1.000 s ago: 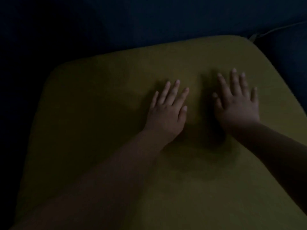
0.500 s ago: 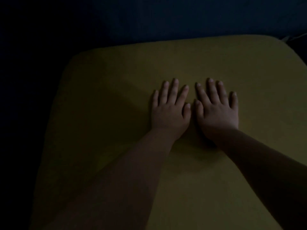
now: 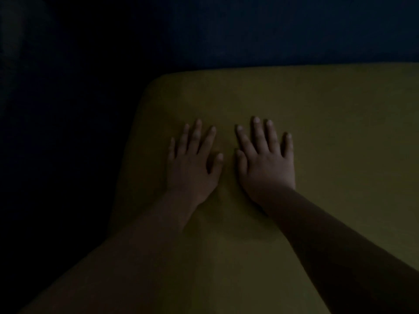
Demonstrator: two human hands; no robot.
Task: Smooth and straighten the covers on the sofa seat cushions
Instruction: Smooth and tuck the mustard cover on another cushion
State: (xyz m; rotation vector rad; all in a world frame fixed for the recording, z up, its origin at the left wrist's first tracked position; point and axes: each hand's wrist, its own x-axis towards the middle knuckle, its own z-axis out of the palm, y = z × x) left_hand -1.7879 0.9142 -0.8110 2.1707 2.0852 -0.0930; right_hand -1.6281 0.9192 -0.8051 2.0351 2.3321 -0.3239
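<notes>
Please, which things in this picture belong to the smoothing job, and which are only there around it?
Belong to the job:
- yellow cushion cover
- left hand, flat on the cover
- right hand, flat on the cover

Only around it:
- dark blue sofa back, behind the cushion

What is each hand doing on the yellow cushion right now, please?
Left hand: open, flat on the yellow cushion cover.
Right hand: open, flat on it, holding nothing.
</notes>
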